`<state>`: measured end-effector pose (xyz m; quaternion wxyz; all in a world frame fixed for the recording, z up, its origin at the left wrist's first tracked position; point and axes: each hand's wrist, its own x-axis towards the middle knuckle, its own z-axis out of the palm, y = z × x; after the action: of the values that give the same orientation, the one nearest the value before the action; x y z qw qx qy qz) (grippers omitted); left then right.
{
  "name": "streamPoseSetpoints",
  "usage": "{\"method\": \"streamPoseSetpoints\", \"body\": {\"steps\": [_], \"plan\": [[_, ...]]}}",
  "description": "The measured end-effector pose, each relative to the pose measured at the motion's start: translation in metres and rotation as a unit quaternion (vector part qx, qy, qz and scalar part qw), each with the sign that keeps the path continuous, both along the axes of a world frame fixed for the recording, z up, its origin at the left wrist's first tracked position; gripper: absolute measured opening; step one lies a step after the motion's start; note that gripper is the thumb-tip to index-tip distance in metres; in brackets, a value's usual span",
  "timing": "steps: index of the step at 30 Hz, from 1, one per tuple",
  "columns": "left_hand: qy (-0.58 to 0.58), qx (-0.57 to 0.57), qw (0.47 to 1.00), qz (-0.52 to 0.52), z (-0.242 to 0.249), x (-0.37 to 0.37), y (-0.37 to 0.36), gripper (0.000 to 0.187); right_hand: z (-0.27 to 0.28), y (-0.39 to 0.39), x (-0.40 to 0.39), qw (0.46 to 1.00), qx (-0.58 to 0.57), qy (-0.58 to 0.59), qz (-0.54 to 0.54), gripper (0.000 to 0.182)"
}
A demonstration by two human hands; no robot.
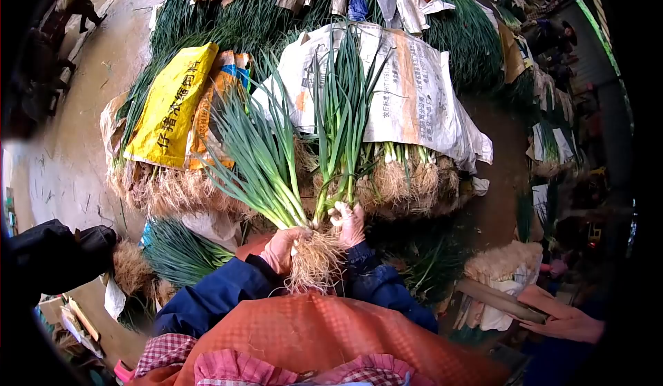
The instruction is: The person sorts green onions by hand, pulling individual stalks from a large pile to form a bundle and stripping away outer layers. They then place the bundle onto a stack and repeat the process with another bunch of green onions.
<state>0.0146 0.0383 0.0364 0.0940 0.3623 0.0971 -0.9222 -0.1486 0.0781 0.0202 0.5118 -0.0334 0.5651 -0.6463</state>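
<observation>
A bunch of green onions is held upright in front of the orange apron, its leaves fanned out and its pale roots hanging down. My left hand is wrapped round the white stems at the left, just above the roots. On the right, my right hand has its fingers closed on the stems of a second group of onions that rises beside the first. The roots of both groups meet between the hands.
Behind lies a heap of onions under a white sack and a yellow sack. More onions lie at the lower left. Another person's hand is at the right near a wooden bar. People stand at the upper left.
</observation>
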Motion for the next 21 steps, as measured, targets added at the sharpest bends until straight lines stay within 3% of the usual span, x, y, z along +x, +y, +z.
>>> {"method": "streamPoseSetpoints", "body": {"steps": [3, 4, 5, 7, 8, 9, 11, 12, 13, 15, 17, 18, 19, 21], "plan": [[0.021, -0.005, 1.000, -0.007, 0.002, 0.002, -0.003, 0.023, 0.023, -0.018, 0.002, 0.992, 0.036, 0.023, 0.121, 0.014], [0.029, -0.012, 0.999, -0.007, 0.008, 0.001, -0.006, 0.023, 0.018, -0.013, 0.000, 0.986, -0.043, 0.005, 0.160, 0.014], [0.038, -0.017, 0.999, -0.007, 0.013, 0.000, -0.009, 0.023, 0.026, -0.005, 0.002, 0.978, -0.012, -0.003, 0.209, 0.012], [0.047, 0.021, 0.999, 0.007, 0.006, -0.002, -0.013, 0.024, 0.054, 0.017, -0.002, 0.951, 0.011, -0.122, 0.283, 0.012], [0.077, 0.019, 0.997, 0.007, 0.010, 0.002, -0.017, 0.024, 0.058, 0.028, -0.012, 0.948, -0.064, -0.178, 0.256, 0.013], [0.106, 0.017, 0.994, 0.009, 0.014, 0.006, -0.020, 0.024, 0.038, 0.040, -0.020, 0.962, -0.087, -0.176, 0.189, 0.025], [0.078, -0.005, 0.997, 0.004, 0.005, 0.010, -0.015, 0.023, 0.061, 0.011, -0.016, 0.989, 0.005, -0.111, 0.095, 0.039], [0.092, -0.001, 0.996, 0.010, 0.006, 0.011, -0.014, 0.023, 0.037, 0.006, -0.018, 0.975, -0.050, -0.167, 0.138, 0.047], [0.104, 0.004, 0.994, 0.017, 0.007, 0.012, -0.012, 0.024, 0.001, -0.004, -0.013, 0.965, -0.045, -0.210, 0.151, 0.046], [0.127, 0.030, 0.990, 0.047, 0.006, 0.015, -0.008, 0.030, 0.006, -0.023, -0.009, 0.925, -0.087, -0.265, 0.259, 0.044], [0.056, 0.024, 0.996, 0.063, 0.034, 0.013, -0.016, 0.030, -0.001, -0.026, -0.001, 0.948, -0.036, -0.186, 0.256, 0.025], [0.105, 0.053, 0.989, 0.093, 0.018, 0.015, -0.012, 0.029, -0.009, -0.023, 0.001, 0.962, -0.014, -0.154, 0.223, 0.021], [0.081, -0.007, 0.995, 0.060, 0.017, 0.019, -0.015, 0.030, -0.015, -0.023, 0.004, 0.974, 0.007, -0.120, 0.192, 0.017], [0.083, -0.011, 0.994, 0.065, 0.012, 0.018, -0.014, 0.035, -0.019, -0.012, 0.010, 0.988, -0.012, -0.053, 0.145, 0.013]]}}
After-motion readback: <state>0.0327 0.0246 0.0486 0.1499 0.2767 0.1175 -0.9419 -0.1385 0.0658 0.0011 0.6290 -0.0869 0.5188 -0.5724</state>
